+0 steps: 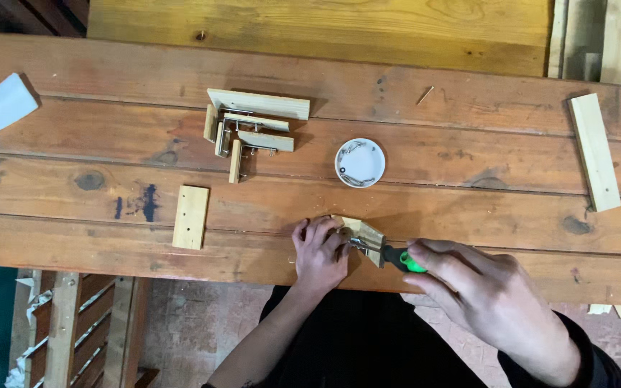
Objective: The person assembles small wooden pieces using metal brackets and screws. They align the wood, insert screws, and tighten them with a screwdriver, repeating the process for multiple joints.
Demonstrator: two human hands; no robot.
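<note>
The left hand [319, 251] is pressed down with its fingers together on a small wooden piece [363, 237], which lies at the near edge of the desk [468, 208], about in the middle. The right hand [468, 284] is closed around a screwdriver [400, 260] with a green and black handle, and its metal tip points at the wooden piece, close to the left fingers.

I think the main danger is a slip: if the tip jumps off the metal part, it can hit the left fingers, because they are just beside it. The piece also sits at the very edge, so a strong push can move it off the desk.

Farther in, toward the far edge, a group of small wooden parts [253, 126] lies together, and a white round lid [359, 163] with screws inside is just beyond the hands. A flat wooden block [191, 217] with holes lies to the left, near the edge. A long wooden strip [595, 152] lies at the right end. Nothing stands between the hands and the lid.
</note>
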